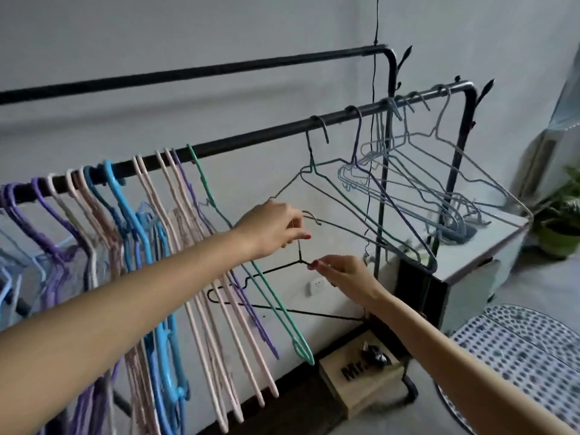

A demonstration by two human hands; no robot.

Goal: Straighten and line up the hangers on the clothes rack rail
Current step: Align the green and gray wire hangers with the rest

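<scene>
A pale grey wall (219,32) stood behind a black clothes rack with two rails, the nearer rail (257,138) running from lower left up to a bent corner at upper right.

In front of that rail, the left hand (276,229) pinched the neck and hook of a black wire hanger (273,304) between thumb and fingers, holding it off the rail, below it. The right hand (343,271) pinched the same hanger just beside, at the twisted joint where its shoulders meet. The hanger's body dropped down and to the left of both hands, its lower bar passing behind the hanging plastic hangers.

Just left of the hands, a green hanger (266,277) hung tilted from the nearer rail. Further left a tight row of pink hangers (219,309), blue hangers (163,324) and purple hangers (47,221) crowded the rail, all slanted the same way. To the right, a dark wire hanger (317,164) hung alone by its hook, then a purple one, then a loose bunch of pale blue wire hangers (405,164) near the rail's corner, at mixed angles.

Below the rack sat a wooden box (361,384) lettered "Mr." with a small dark object on top. A white cabinet (470,262) stood at the rack's right end, a potted plant (561,227) beyond it, and a dotted round cushion (518,356) at lower right.
</scene>
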